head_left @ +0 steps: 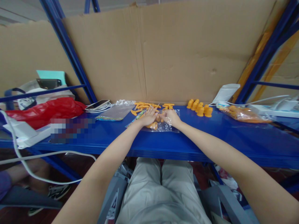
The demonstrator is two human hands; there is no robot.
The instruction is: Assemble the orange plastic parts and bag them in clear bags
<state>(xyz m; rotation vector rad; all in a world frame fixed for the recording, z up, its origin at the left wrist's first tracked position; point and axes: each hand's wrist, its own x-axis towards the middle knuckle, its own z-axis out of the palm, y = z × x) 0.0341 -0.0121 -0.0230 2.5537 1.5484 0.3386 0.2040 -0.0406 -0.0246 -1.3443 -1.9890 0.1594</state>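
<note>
A clear plastic bag [161, 127] with orange plastic parts [153, 125] inside lies on the blue shelf top in front of me. My left hand [149, 117] rests flat on the bag's left part, fingers stretched out. At the bag's right side, my right hand [172, 117] has its fingers bent and closed on the film, thumb toward the left; some fingertips are hidden. Just behind the hands lie loose orange curved pieces [143, 105] and orange T-shaped pieces [168, 106].
Several orange cup-shaped pieces [200, 110] stand right of my hands. Farther right lies a filled bag of orange parts [244, 114]. Flat clear bags [116, 112], a phone [98, 105] and a red bag [50, 110] lie left. A cardboard wall [177, 53] closes the back.
</note>
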